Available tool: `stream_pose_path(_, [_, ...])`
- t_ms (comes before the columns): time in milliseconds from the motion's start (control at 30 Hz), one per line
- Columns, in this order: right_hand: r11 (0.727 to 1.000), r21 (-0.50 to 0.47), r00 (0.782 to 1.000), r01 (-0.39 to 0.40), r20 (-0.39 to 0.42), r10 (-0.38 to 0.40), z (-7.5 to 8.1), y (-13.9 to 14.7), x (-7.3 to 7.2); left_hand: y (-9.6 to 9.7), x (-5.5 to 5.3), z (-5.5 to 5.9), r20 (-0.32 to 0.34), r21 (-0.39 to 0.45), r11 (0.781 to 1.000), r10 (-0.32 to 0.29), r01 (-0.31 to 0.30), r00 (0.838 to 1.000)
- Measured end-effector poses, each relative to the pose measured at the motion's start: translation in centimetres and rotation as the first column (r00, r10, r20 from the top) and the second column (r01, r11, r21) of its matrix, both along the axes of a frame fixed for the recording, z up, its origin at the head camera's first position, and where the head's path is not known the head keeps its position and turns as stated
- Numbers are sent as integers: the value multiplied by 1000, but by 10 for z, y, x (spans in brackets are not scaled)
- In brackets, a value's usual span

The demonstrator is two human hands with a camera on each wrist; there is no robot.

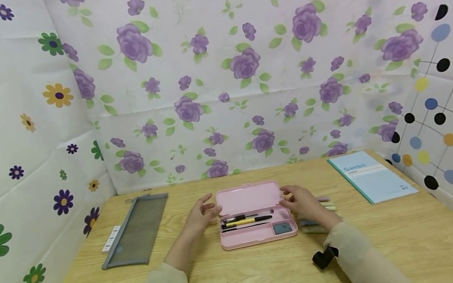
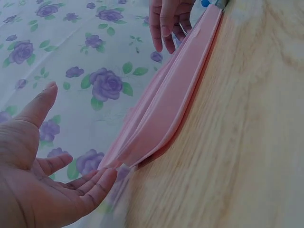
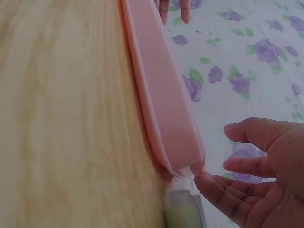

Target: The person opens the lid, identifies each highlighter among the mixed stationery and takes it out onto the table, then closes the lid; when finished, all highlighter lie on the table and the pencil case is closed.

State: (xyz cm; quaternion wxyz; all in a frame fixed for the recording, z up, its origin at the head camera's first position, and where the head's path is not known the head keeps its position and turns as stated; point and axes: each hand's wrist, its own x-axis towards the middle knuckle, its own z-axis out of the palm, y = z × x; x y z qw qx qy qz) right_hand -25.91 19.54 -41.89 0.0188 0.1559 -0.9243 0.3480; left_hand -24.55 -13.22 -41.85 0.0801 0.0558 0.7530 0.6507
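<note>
A pink pencil case (image 1: 259, 239) lies on the table with its lid (image 1: 249, 197) raised. Inside are a yellow-and-black pen (image 1: 247, 221), other dark pens and a grey-blue block (image 1: 282, 228) in a small compartment. My left hand (image 1: 200, 213) is at the case's left side, thumb apart from the fingers; in the left wrist view its fingertips (image 2: 105, 183) are close to the case's corner. On the other side my right hand (image 1: 301, 202) is by the lid's right edge, fingertips (image 3: 205, 183) at the case's end. Whether either hand touches it, I cannot tell.
Several pale markers (image 1: 313, 229) lie partly under the right forearm. A grey mesh zip pouch (image 1: 142, 229) lies at the left, over a white strip (image 1: 111, 239). A light-blue notebook (image 1: 372, 176) lies at the back right. A flowered cloth (image 1: 226, 137) hangs behind the table.
</note>
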Motion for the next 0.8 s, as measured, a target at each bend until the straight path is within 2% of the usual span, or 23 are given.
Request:
stream_pose_path(233, [1000, 23, 998, 17, 52, -19, -4, -3, 0, 3, -2, -7, 23, -4, 1000, 9, -9, 1000])
stream_pose_path(500, [999, 38, 1000, 15, 23, -16, 0, -3, 1, 9, -3, -11, 21, -13, 1000, 8, -8, 1000])
stream_pose_path(667, [998, 56, 1000, 12, 5, -12, 1, -3, 2, 13, -5, -18, -17, 7, 1000, 22, -22, 1000])
stream_pose_path(800, [997, 79, 1000, 6, -2, -5, 0, -3, 2, 14, -5, -24, -80, -5, 999, 39, -39, 996])
